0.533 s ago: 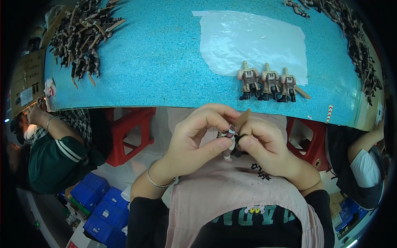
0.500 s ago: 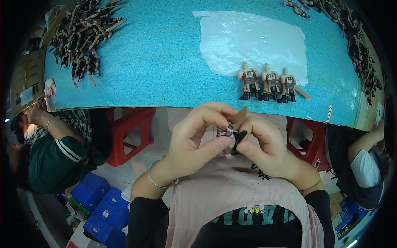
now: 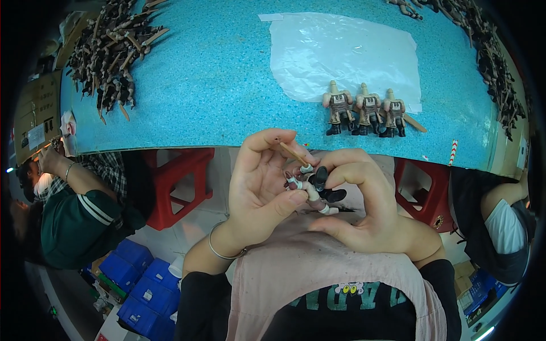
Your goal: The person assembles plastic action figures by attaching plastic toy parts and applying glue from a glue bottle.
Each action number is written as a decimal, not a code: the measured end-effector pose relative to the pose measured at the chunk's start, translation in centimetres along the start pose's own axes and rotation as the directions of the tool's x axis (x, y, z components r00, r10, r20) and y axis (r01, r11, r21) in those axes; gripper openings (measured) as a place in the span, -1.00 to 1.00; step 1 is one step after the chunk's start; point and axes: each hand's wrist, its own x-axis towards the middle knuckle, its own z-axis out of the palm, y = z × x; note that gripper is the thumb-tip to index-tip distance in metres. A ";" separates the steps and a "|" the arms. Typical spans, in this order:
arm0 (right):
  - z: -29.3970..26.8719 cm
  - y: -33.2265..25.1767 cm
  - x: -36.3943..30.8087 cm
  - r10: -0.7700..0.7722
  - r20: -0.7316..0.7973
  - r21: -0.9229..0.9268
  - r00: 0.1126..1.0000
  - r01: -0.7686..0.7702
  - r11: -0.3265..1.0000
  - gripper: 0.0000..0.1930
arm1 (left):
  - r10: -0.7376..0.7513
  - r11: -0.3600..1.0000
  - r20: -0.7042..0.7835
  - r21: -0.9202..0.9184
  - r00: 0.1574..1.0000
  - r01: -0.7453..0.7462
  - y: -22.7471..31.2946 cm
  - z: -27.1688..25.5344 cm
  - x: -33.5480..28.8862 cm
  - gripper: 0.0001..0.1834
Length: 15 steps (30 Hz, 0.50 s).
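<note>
A small toy figure [image 3: 311,189] with black boots and pale limbs is held in front of my chest, just off the table's near edge. My left hand [image 3: 259,184] grips it, thumb pressed on its body and fingers curled behind. A thin tan blade-like piece [image 3: 294,155] sticks up from the figure between the left fingers. My right hand [image 3: 367,199] is curved around the boot side; its fingertips reach the black boots while its thumb stays apart below. Three similar figures without heads [image 3: 364,109] lie in a row on the table beyond my hands.
The blue speckled table [image 3: 210,85] carries a clear plastic sheet [image 3: 347,54]. Piles of figures lie at the far left [image 3: 114,54] and along the right edge [image 3: 492,68]. Red stools [image 3: 176,184] flank me. Co-workers sit on both sides; blue boxes [image 3: 151,295] stand lower left.
The figure has been turned, so its boots now show toward the right. My right thumb has come away from it, and my left fingers have opened wider behind it.
</note>
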 end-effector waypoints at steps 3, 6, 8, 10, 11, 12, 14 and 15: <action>0.3 0.2 -0.2 -0.013 -0.024 -0.033 1.000 0.013 0.999 -0.57 | -0.003 1.000 0.013 -0.015 1.000 0.003 0.0 0.3 -0.1 -0.35; 0.0 0.1 -0.1 -0.042 -0.031 -0.079 0.999 0.040 0.996 -0.59 | -0.022 0.977 0.085 0.213 0.996 0.003 0.4 -0.4 0.1 -0.42; 0.0 -0.2 -0.1 -0.061 -0.032 -0.101 0.998 0.057 0.993 -0.60 | -0.035 0.966 0.135 0.260 0.990 -0.001 0.6 -1.1 0.1 -0.44; 0.1 -0.2 -0.2 -0.078 -0.033 -0.124 0.996 0.074 0.990 -0.61 | -0.052 0.952 0.184 0.305 0.982 -0.007 0.5 -1.4 0.3 -0.46; 0.2 -0.1 -0.4 -0.096 -0.035 -0.128 0.995 0.090 0.988 -0.61 | -0.041 0.961 0.223 0.276 0.974 -0.022 0.4 -1.4 0.4 -0.45; 0.2 0.0 -0.6 -0.113 -0.038 -0.132 0.993 0.107 0.985 -0.61 | -0.030 0.969 0.262 0.245 0.965 -0.037 0.3 -1.5 0.5 -0.43; 0.2 0.2 -0.5 -0.128 -0.040 -0.121 0.991 0.123 0.985 -0.61 | -0.025 0.965 0.277 0.258 0.961 -0.050 0.4 -1.7 0.8 -0.43; 0.2 0.4 -0.6 -0.147 -0.040 -0.113 0.988 0.141 0.983 -0.60 | -0.015 0.961 0.294 0.270 0.956 -0.068 0.4 -1.8 0.9 -0.43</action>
